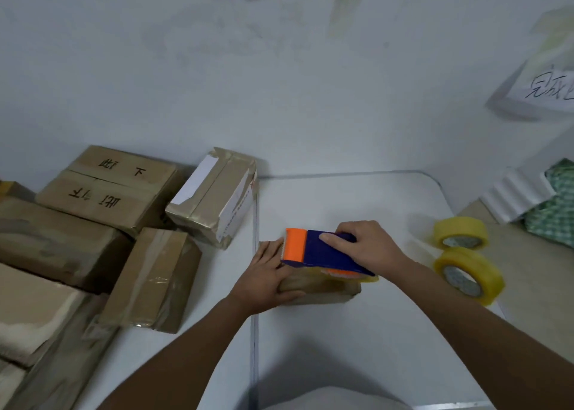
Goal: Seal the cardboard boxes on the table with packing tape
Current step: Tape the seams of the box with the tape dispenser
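Running blue-and-orange tape dispenser along top of small cardboard box at mid counter; right hand clamped on dispenser body, left hand pressed flat over box's left end. Looks light and prone to sliding, thin board likely to dent; best held down at an end, clear of tape path. Spare tape rolls lying near on right.

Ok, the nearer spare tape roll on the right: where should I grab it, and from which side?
Grip the nearer tape roll across its yellow outer band, coming from above. It stands tilted on edge with its core facing the camera, so the rim's top is exposed, clear of the other roll behind it.
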`<state>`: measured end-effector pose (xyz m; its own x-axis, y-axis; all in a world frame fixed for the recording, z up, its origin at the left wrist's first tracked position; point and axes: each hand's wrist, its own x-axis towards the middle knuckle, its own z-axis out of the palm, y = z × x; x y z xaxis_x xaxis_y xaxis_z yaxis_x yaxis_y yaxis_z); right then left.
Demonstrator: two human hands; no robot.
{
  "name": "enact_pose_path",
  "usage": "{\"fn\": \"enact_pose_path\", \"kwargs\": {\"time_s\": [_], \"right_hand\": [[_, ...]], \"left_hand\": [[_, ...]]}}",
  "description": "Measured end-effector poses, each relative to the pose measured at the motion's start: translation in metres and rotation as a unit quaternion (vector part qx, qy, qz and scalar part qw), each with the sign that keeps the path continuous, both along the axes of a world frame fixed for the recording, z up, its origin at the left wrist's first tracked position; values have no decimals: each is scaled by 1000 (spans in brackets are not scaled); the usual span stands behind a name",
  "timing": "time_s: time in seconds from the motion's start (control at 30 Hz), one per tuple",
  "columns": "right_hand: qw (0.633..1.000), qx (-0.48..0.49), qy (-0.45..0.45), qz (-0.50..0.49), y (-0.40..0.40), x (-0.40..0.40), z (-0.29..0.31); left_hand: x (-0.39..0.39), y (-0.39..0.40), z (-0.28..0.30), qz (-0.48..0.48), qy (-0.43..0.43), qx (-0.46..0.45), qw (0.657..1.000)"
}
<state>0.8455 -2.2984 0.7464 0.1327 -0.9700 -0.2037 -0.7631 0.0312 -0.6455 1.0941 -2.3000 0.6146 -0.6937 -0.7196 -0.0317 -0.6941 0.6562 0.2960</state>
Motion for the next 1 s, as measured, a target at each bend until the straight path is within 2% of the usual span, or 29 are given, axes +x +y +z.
{"fn": "enact_pose_path", "kwargs": {"time_s": [0.2,0.3,0.37,0.4,0.43,0.5,0.57,0.6,0.63,0.67,0.7,0.9,1.0], "right_hand": [[999,0,27,20,0,6,0],[1000,1,25,18,0,5,-1],[1000,0,23,16,0,5,-1],[1000,0,24,16,0,5,-1],[1000,0,24,16,0,5,-2],[999,-3,30,18,-1,6,-2],[999,-7,33,19,-1,5,-3],[999,-8,33,20,-1,5,-4],[999,-9,34,21,-1,5,-4],[999,-11,36,23,-1,5,-4],[999,-12,39,24,-2,5,-4],[998,-10,45,32,-3,5,-4],[998,-9,50,36,-2,6,-5]], "left_hand": [[2,1,13,-24,21,10,999],[6,9,25,9,139,48,989],[10,17,37,118,206,102,966],[10,21,44,198,225,141,943],[10,24,52,278,254,191,907],[5,25,68,390,352,314,791],[-1,22,81,421,453,441,651],[-4,20,86,426,480,488,592],[-7,19,93,431,493,521,547],[-9,18,96,433,498,542,521],[-11,17,99,433,499,553,507],[-9,12,100,457,504,555,479],[-10,10,98,445,502,566,480]]}}
